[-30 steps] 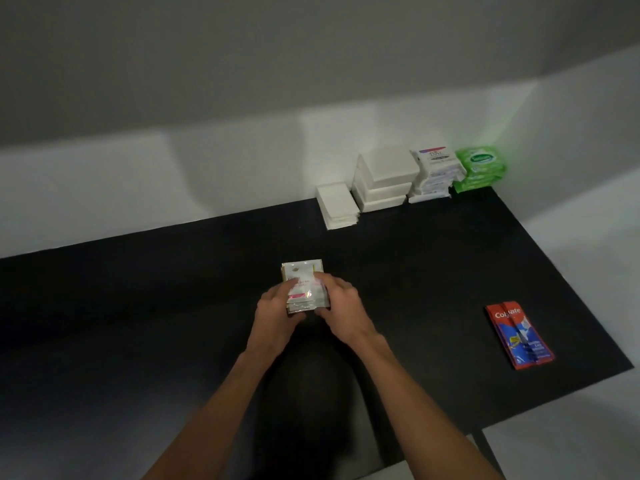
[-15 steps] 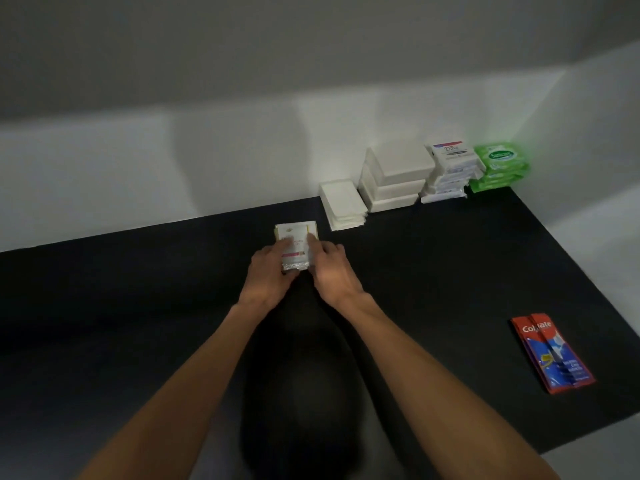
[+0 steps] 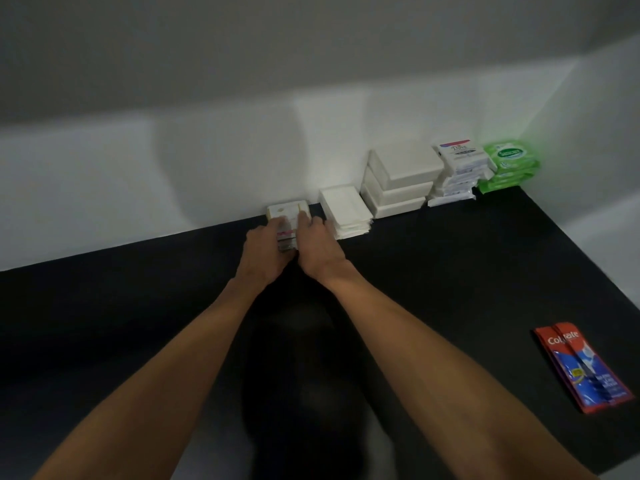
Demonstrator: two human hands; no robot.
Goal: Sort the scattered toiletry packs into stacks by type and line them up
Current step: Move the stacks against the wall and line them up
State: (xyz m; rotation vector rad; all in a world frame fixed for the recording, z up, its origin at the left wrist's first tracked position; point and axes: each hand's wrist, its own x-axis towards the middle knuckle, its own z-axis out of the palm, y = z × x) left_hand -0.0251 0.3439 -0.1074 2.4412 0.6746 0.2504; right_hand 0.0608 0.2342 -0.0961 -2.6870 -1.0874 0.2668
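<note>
Head view, looking down along both bare forearms to the far edge of the black table (image 3: 450, 278), where it meets the white wall (image 3: 173, 174). The left hand (image 3: 265, 254) and the right hand (image 3: 320, 249) hold a stack of small white packs (image 3: 286, 212) between them, one hand on each side. The fingers (image 3: 278, 226) of the left hand lie close together and curl over the top and left edge of the stack; those of the right hand curl over its right edge, pressed together. How the thumbs lie cannot be told. The stack sits right at the fingertips, its far end against the wall, pink and grey edges showing nearer the palms

Just beyond the right fingertips, to their right, is a flat white stack (image 3: 344, 211), close beside the held one. Further right of the fingers along the wall come the white boxes (image 3: 401, 178) piled up, then the Dove packs (image 3: 457, 164), then the green wipes (image 3: 509, 164) in the corner, each pile beside the next. Well apart from the fingers, near the table's right front edge, lie the Colgate packs (image 3: 581, 368), red and blue, flat and overlapping
</note>
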